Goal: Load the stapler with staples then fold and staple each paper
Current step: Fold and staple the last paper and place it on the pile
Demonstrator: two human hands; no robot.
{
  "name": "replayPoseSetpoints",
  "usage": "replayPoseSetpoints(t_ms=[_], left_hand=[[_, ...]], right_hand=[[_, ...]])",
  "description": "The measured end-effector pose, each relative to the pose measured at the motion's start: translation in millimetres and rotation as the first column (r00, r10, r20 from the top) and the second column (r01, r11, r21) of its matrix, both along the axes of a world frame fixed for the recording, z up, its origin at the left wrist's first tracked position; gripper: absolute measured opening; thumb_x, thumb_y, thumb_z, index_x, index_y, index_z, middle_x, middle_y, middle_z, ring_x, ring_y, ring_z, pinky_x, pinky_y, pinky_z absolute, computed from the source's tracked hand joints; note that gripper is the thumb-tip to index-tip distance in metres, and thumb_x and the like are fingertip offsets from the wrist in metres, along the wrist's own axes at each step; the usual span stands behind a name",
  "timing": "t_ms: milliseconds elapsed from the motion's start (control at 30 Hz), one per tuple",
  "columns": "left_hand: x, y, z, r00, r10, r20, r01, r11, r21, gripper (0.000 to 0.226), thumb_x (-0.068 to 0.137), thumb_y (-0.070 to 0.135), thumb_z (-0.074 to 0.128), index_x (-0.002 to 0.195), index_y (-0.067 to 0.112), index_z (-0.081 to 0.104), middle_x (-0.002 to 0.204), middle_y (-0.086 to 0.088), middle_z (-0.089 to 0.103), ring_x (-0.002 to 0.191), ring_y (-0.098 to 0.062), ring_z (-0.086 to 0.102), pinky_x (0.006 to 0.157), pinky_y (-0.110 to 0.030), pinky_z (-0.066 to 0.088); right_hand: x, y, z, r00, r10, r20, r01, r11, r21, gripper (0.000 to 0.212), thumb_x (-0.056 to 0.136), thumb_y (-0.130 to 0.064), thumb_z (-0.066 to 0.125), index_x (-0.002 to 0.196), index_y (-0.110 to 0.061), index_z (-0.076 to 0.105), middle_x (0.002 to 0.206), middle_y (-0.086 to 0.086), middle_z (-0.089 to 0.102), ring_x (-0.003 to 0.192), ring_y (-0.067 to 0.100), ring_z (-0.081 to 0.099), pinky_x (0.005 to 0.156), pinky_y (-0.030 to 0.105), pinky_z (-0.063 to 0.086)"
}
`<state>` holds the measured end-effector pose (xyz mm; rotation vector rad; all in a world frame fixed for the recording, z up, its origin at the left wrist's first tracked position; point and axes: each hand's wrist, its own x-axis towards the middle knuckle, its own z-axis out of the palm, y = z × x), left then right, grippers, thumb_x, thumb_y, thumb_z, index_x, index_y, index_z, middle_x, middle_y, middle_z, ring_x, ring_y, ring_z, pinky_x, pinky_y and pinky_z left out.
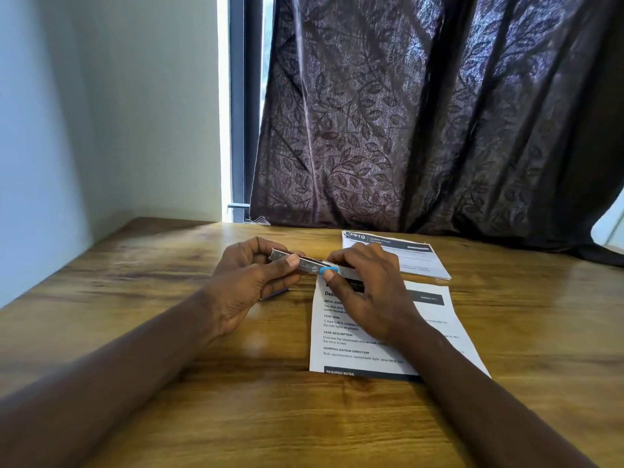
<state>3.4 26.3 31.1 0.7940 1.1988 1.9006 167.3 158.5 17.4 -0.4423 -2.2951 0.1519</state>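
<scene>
Head view: stapler (305, 264) held above the table (162, 271), between both hands.
Left hand (243, 285): fingers curled round its left end.
Right hand (371, 295): pinches its blue-trimmed part.
Near paper (358, 361): "TASK GOAL", "REQUIRED NOTES".

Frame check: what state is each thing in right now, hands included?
stapler: held above the table by both hands; loaded or not, cannot tell.
left hand: grips the stapler's left end, thumb on top.
right hand: pinches the stapler's right end.
near paper: flat on the table, printed side up.
far paper: flat by the curtain, seemingly folded.
curtain: drawn, gap at its left.
</scene>
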Motion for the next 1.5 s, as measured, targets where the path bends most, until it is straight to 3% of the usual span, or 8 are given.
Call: replayPoseSetpoints(t_ms=[433,633,867,1000,1100,1167,1300,1500], left_hand=[[-6.4,3.9,-4.6,0.996,0.023,-0.086,-0.025,0.999,-0.024,0.034,0.067,0.005,0.077,0.098,0.002,0.065,0.102,-0.021,0.076,0.085,-0.021,0.078,0.067,-0.027,0.064],[-17.1,-2.6,-2.8,0.999,0.041,-0.019,-0.04,0.999,0.023,0.039,0.071,0.007,0.075,0.108,0.003,0.065,0.104,-0.019,0.078,0.096,-0.03,0.078,0.077,-0.035,0.065],[-25.8,-6.2,0.1,0.98,0.113,-0.161,-0.109,0.993,0.033,0.019,0.094,-0.004,0.06,0.107,0.006,0.07,0.096,-0.016,0.078,0.086,-0.03,0.078,0.072,-0.034,0.066],[-20.5,-6.1,-1.6,0.947,0.069,-0.312,-0.082,0.996,-0.028,0.015,0.091,-0.005,0.066,0.104,0.002,0.068,0.087,-0.017,0.076,0.077,-0.029,0.079,0.062,-0.032,0.064],[-17.1,-6.2,-3.4,0.921,-0.049,-0.387,-0.003,0.991,-0.132,0.02,0.089,0.0,0.071,0.108,0.007,0.069,0.091,-0.018,0.078,0.085,-0.031,0.079,0.069,-0.036,0.064],[-16.4,-5.4,-7.5,0.816,-0.107,-0.569,-0.009,0.98,-0.197,0.02,0.088,0.011,0.076,0.107,0.015,0.073,0.093,-0.01,0.079,0.088,-0.025,0.077,0.072,-0.035,0.062],[-16.1,-3.2,-13.1,0.364,-0.157,-0.918,-0.147,0.964,-0.223,0.013,0.085,0.041,0.08,0.096,0.035,0.077,0.091,0.015,0.077,0.087,-0.008,0.069,0.081,-0.036,0.059],[-13.1,-5.0,-12.1,0.21,-0.18,-0.961,-0.176,0.96,-0.218,0.023,0.088,0.053,0.071,0.101,0.035,0.076,0.094,0.017,0.075,0.089,-0.01,0.068,0.082,-0.045,0.057]], right_hand=[[-3.5,0.4,-4.0,0.996,0.079,0.038,-0.073,0.988,-0.136,0.028,0.095,-0.046,0.057,0.109,-0.023,0.065,0.095,-0.016,0.053,0.096,0.009,0.046,0.093,0.042,0.041],[2.3,3.3,-4.6,0.997,0.069,0.041,-0.06,0.982,-0.177,0.055,0.087,-0.06,0.059,0.133,-0.03,0.056,0.107,-0.021,0.052,0.101,-0.002,0.045,0.098,0.035,0.041],[-1.5,9.8,-7.3,0.998,0.055,0.008,-0.053,0.988,-0.148,0.021,0.092,-0.039,0.056,0.101,-0.025,0.067,0.092,-0.013,0.059,0.095,0.012,0.054,0.09,0.047,0.044],[-1.1,12.7,-7.7,0.998,0.058,-0.006,-0.058,0.983,-0.173,0.021,0.094,-0.04,0.053,0.098,-0.024,0.067,0.092,-0.012,0.061,0.095,0.011,0.054,0.089,0.046,0.045],[-0.9,15.4,-7.9,0.999,0.045,-0.01,-0.046,0.98,-0.196,0.022,0.094,-0.04,0.051,0.096,-0.025,0.065,0.09,-0.012,0.061,0.092,0.011,0.055,0.087,0.046,0.046],[-0.5,16.1,-7.4,0.999,0.043,-0.009,-0.044,0.977,-0.208,0.022,0.094,-0.04,0.051,0.094,-0.024,0.065,0.089,-0.011,0.062,0.091,0.011,0.055,0.086,0.047,0.046],[0.7,16.6,-6.8,0.999,0.043,-0.009,-0.044,0.975,-0.218,0.023,0.092,-0.039,0.053,0.094,-0.022,0.066,0.09,-0.008,0.064,0.09,0.013,0.056,0.084,0.045,0.047],[1.7,17.0,-5.8,0.999,0.052,-0.001,-0.051,0.967,-0.249,0.022,0.095,-0.04,0.049,0.093,-0.025,0.064,0.09,-0.008,0.064,0.09,0.013,0.057,0.084,0.046,0.047]])
